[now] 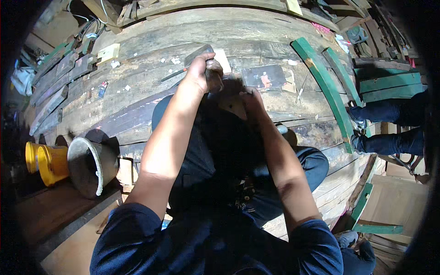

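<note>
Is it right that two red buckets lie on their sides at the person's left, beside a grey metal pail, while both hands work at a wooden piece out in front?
Not quite: the head view shows the buckets are yellow, not red. They do lie on their sides at the person's left, beside the grey metal pail, while the left hand and right hand work at the wooden piece out in front.

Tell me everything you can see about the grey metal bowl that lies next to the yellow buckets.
The grey metal bowl is a wide, cone-like basin of dull, stained metal with a pale, worn rim. It lies tipped on its side, its opening turned toward the yellow buckets, on the dark wooden boards to the person's left. It seems to touch the nearest bucket. No hand touches it.
</note>
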